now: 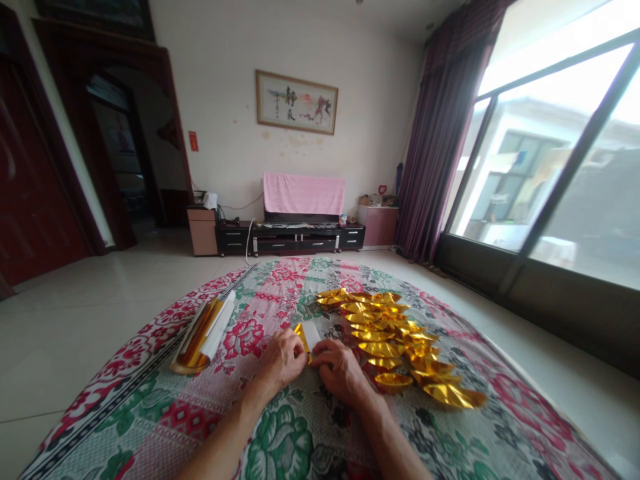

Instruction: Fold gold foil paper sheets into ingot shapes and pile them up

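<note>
My left hand (283, 359) and my right hand (340, 369) meet over a floral cloth (280, 433), both pinching one small sheet of gold-and-white foil paper (307, 335). The sheet stands up between the fingers, partly folded. A stack of flat gold foil sheets (203, 335) lies to the left of my left hand. To the right of my right hand spreads a heap of several folded gold paper ingots (400, 343).
The cloth covers a low round surface on a tiled floor (75, 320). A dark TV cabinet (295, 240) with a pink cloth over it stands at the far wall. Large windows (550, 167) and a purple curtain line the right side; dark doors the left.
</note>
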Motion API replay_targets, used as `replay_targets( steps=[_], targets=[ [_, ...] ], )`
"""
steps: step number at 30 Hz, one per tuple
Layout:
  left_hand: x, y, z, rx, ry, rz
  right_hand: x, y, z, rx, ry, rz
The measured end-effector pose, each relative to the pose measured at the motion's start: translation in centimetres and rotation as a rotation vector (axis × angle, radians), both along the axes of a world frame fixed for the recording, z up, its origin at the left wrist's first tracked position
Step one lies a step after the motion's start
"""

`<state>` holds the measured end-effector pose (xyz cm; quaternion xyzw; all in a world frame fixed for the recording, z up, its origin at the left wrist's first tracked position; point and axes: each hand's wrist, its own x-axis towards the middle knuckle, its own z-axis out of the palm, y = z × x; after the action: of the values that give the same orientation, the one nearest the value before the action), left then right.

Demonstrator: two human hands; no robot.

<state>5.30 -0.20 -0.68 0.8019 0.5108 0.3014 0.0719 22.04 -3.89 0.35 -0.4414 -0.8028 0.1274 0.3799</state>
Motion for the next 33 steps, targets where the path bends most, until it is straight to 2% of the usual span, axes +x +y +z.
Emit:
replay_targets(
  steps=[21,33],
  targets=[
    [-0.02,-0.19,-0.30,0.020,-0.005,-0.009,-0.39,0.02,-0.24,0.086,0.014,0.047],
    [0.03,0.19,-0.16,-0.067,-0.045,0.009,-0.48,0.21,-0.32,0.079,0.009,0.047]
  ],
)
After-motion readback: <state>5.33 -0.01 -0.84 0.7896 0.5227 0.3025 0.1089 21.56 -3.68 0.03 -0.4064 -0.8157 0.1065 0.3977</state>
